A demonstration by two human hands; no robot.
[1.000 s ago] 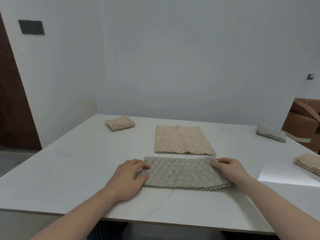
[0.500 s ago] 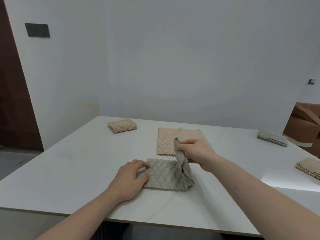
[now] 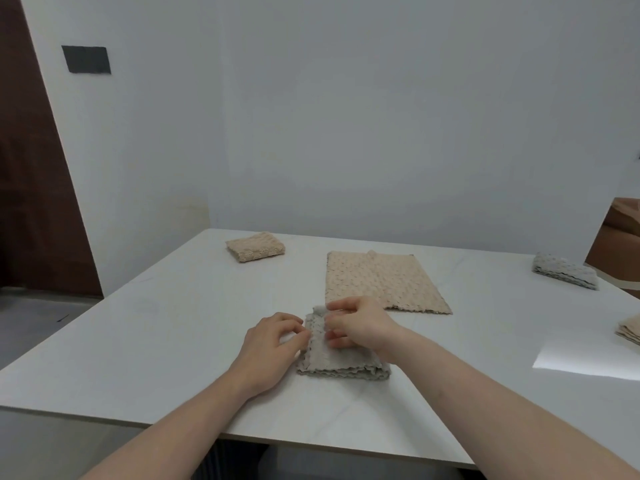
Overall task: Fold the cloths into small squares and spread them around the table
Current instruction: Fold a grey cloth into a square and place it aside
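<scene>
1. The right hand (image 3: 360, 325) lies on top of the grey textured cloth (image 3: 341, 358), which is folded into a small square. Its fingers are curled and pinch the cloth's upper layer at the far-left corner.
2. The left hand (image 3: 272, 344) rests against the left edge of the same cloth, fingers bent, fingertips pressing that edge down on the white table (image 3: 173, 341). Whether it pinches the edge I cannot tell.
3. The grey cloth sits near the table's front edge, about midway along it. Its layered wavy hems face the front edge.
4. Just behind it, close but apart, a beige textured cloth (image 3: 381, 282) lies flat and unfolded in the middle of the table.
5. A folded beige square cloth (image 3: 255, 250) sits near the far-left corner. A folded grey cloth (image 3: 565, 274) lies toward the far-right corner, and a folded beige cloth (image 3: 630, 329) shows partly at the right edge.
6. Since a second ago, the grey cloth has gone from a long strip held at both ends to a compact square. Half a second ago the right hand was carrying the right end, raised, over toward the left; now that end lies flat over the left half.
7. The left hand has kept its place at the left edge.
</scene>
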